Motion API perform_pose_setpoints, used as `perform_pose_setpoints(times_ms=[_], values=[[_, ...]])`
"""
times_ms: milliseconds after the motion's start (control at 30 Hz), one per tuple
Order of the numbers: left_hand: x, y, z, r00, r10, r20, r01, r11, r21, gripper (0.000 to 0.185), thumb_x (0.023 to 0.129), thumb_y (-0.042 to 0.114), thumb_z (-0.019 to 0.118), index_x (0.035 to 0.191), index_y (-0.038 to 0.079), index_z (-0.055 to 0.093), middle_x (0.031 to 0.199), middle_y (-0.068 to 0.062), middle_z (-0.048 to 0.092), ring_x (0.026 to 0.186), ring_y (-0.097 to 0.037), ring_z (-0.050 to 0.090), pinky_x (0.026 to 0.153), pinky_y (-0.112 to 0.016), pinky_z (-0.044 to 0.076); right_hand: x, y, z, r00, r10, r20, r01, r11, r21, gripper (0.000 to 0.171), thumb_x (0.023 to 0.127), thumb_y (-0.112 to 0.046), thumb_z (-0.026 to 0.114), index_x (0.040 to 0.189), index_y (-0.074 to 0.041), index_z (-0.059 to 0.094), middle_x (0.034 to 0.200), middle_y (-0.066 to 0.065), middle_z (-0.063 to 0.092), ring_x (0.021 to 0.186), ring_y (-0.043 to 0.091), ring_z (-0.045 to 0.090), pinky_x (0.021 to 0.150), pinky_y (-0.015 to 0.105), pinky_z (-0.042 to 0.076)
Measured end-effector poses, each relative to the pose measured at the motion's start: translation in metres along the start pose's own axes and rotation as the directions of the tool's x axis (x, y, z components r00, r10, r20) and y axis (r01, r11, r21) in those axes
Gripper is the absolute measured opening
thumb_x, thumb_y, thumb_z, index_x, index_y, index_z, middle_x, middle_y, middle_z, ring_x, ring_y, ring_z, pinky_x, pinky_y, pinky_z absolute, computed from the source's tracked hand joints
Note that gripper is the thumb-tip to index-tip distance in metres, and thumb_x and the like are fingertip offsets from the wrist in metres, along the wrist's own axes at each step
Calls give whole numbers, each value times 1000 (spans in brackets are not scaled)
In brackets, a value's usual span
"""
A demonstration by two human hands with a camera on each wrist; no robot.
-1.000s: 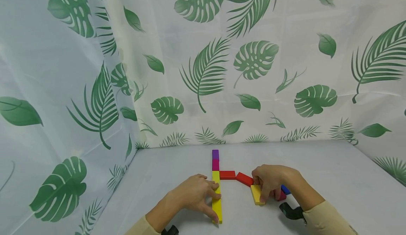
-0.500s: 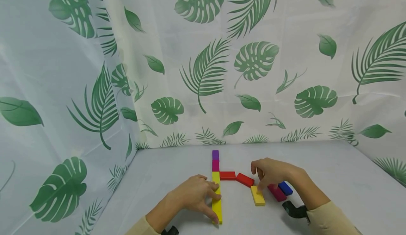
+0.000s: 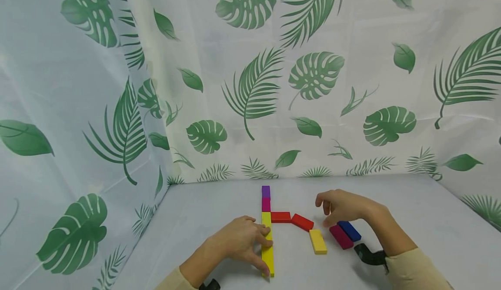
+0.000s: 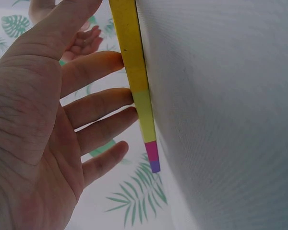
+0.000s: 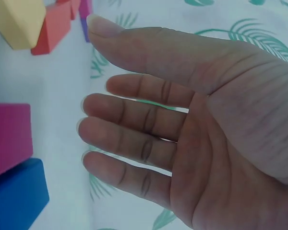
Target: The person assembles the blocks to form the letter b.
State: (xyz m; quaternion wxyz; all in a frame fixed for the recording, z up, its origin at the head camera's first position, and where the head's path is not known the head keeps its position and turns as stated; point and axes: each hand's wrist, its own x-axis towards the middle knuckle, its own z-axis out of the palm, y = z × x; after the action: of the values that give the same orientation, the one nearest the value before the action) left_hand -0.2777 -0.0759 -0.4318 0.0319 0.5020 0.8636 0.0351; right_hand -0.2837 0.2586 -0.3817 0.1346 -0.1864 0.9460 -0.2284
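My left hand [image 3: 239, 240] lies along a straight column of blocks, its fairly straight fingers touching the side of the yellow blocks [image 3: 267, 257]; the thumb lies at the near end. Magenta [image 3: 266, 205] and purple [image 3: 266, 191] blocks continue that column at the far end. Two red blocks [image 3: 280, 217] run rightward from it, the second angled, and a yellow block [image 3: 318, 241] follows with its far end near the second red. My right hand [image 3: 344, 206] hovers with nothing in it, fingers relaxed. Just below it a magenta block [image 3: 341, 237] and a blue block [image 3: 350, 231] lie side by side.
A white table [image 3: 219, 198] carries all the blocks. Leaf-printed sheets [image 3: 250, 85] hang at the back and sides. A black wrist-camera mount [image 3: 369, 255] sits by the right wrist, and part of another [image 3: 211, 285] shows by the left.
My right hand has let go of the yellow block and moved up and right, uncovering the magenta and blue blocks. The left hand has stayed in place.
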Motion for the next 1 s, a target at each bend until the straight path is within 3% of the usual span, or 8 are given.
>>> perform_pose_setpoints(times_ms=[633, 1000], values=[[1, -1, 0, 1000, 8, -5, -8, 1000, 28, 72, 67, 84, 52, 123, 40, 63, 134, 10, 56, 126, 1, 47, 107, -40, 38, -5, 24, -10, 997, 78, -14, -78, 997, -1, 44, 73, -19, 83, 112, -13, 62, 95, 5, 61, 83, 19, 55, 69, 35, 53], [0, 0, -1, 1000, 3, -3, -3, 1000, 25, 71, 68, 84, 52, 123, 41, 63, 134, 11, 56, 125, 1, 48, 107, -40, 38, -7, 35, -11, 990, 143, 20, -144, 987, 69, 49, 73, -18, 83, 116, -11, 60, 99, 10, 58, 76, 20, 58, 66, 39, 58]])
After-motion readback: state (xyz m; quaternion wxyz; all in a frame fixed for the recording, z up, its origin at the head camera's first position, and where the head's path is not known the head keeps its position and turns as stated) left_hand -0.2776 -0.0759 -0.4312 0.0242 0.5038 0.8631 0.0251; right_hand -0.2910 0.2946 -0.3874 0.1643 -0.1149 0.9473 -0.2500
